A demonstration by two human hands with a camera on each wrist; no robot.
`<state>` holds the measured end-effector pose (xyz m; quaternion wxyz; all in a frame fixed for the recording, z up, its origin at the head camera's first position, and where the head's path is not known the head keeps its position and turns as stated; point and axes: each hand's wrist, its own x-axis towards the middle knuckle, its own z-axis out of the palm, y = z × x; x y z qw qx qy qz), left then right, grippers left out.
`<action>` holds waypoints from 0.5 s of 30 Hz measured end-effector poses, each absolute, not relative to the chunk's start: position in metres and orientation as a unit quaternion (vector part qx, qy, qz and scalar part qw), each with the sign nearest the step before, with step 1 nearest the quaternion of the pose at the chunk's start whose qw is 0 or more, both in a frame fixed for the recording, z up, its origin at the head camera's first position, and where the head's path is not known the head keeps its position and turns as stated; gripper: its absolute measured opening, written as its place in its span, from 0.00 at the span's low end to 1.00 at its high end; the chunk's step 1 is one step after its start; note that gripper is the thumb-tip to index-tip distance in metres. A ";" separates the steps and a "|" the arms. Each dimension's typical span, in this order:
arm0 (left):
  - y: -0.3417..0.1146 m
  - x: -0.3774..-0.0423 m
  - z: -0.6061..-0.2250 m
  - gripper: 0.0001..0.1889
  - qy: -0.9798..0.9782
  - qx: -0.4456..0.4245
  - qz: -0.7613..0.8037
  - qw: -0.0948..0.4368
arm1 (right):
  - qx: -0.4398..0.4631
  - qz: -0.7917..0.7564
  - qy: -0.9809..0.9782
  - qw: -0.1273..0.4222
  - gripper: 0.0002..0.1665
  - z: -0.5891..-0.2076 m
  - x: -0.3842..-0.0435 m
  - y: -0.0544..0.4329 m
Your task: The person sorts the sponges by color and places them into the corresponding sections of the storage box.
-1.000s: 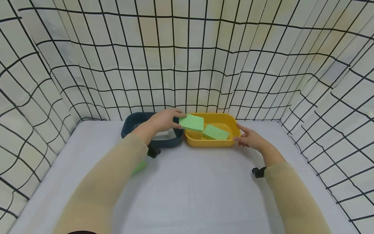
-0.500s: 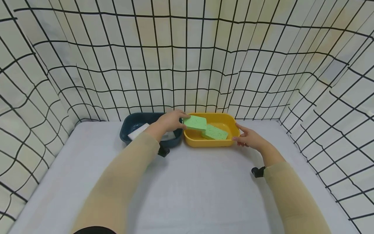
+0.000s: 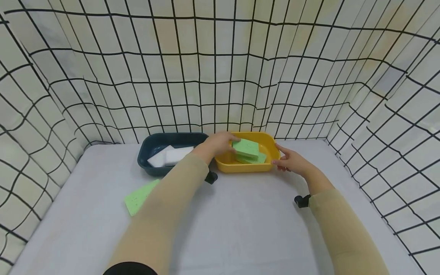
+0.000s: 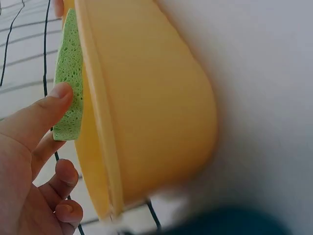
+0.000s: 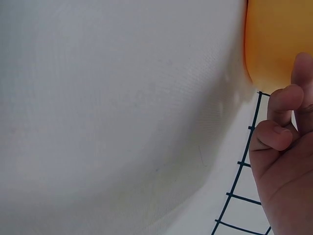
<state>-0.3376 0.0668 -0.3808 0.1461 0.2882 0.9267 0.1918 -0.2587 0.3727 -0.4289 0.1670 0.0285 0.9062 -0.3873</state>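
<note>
My left hand [image 3: 220,146] pinches a green sponge [image 3: 246,147] by its left end, over the yellow tub [image 3: 237,168]. The left wrist view shows the thumb on the speckled face of the held sponge [image 4: 69,73], beside the tub's rim. Beneath it, a second green sponge [image 3: 261,158] lies in the tub, partly covered. My right hand [image 3: 293,162] holds the tub's right end, thumb near the front corner and a finger at the rim farther back. In the right wrist view its lower fingers [image 5: 288,100] are bent beside the tub wall [image 5: 274,44].
A dark blue tub [image 3: 146,152] stands just left of the yellow one, with white blocks [image 3: 163,156] inside. Another green sponge [image 3: 140,196] lies on the white tabletop [image 3: 240,221], partly behind the left sleeve. Black grid netting [image 3: 196,82] rises behind and at both sides.
The left hand has carried its sponge rightward, farther over the yellow tub and the sponge inside. The white blocks and the table sponge show more now. The right hand stays at the tub.
</note>
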 end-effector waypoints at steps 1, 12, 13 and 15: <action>0.072 -0.337 -0.381 0.30 0.924 0.295 0.193 0.146 | 0.029 -0.388 0.906 0.167 0.53 -0.429 -0.259 0.373; 0.107 -0.326 -0.392 0.30 0.911 0.286 0.224 0.195 | 0.029 -0.397 0.901 0.173 0.55 -0.427 -0.258 0.371; 0.109 -0.325 -0.392 0.30 0.911 0.287 0.222 0.197 | 0.029 -0.397 0.901 0.172 0.55 -0.427 -0.258 0.371; 0.113 -0.323 -0.391 0.30 0.911 0.293 0.215 0.196 | 0.029 -0.395 0.902 0.171 0.56 -0.426 -0.258 0.372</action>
